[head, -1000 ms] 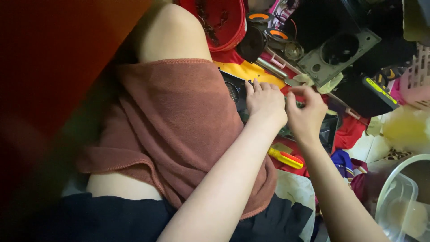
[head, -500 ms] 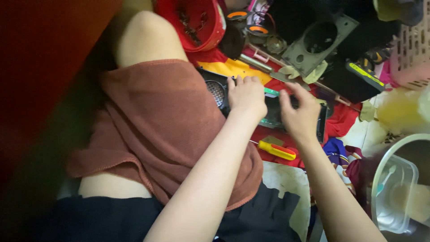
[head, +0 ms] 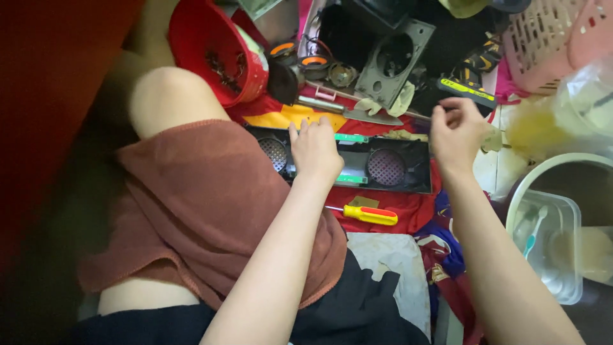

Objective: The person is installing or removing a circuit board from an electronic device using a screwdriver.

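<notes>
Fingers of left hand (head: 314, 152) flat on black speaker panel (head: 357, 165); right hand (head: 454, 133) above.

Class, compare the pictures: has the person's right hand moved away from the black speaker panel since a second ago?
Yes. The right hand has lifted off to the right, away from the black speaker panel, where the left hand rests.

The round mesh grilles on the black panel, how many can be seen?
2. One round grille sits at the panel's left end, just left of the left hand. The other grille sits toward the right end. The hand may hide more.
</notes>
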